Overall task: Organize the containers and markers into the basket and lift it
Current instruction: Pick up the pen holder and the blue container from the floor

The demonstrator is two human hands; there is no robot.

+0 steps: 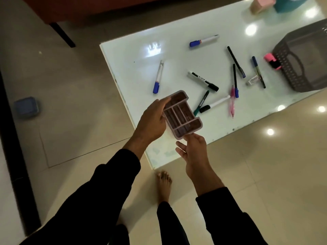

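While both hands grip it, left hand [152,121], right hand [192,149], divided container [182,114] between them

Your left hand [152,119] grips the pink divided organizer [182,114] by its side, and your right hand [192,149] pinches its near end, holding it above the desk [141,71] corner. Markers [203,81] lie scattered across the glossy top. The grey basket [283,68] sits at the right edge, a pink highlighter [272,61] just beside it.
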